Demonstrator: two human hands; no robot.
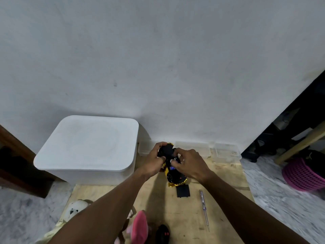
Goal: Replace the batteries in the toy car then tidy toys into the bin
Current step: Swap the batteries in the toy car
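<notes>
A gold and black toy car (173, 176) lies upside down on the wooden board (221, 175), its underside facing me. My left hand (155, 162) grips the car's far end. My right hand (189, 163) pinches a blue battery (172, 167) at the open compartment. The black battery cover (182, 191) lies on the board just in front of the car, and a clear-handled screwdriver (204, 207) lies to its right. The white bin (88, 147) stands at the left with its lid on.
Two clear plastic boxes (226, 151) sit against the wall behind the car. Plush toys, one white (75, 208) and one pink (139, 227), and a black remote (162, 234) lie at the board's near edge. A pink basket (302, 174) stands at the right.
</notes>
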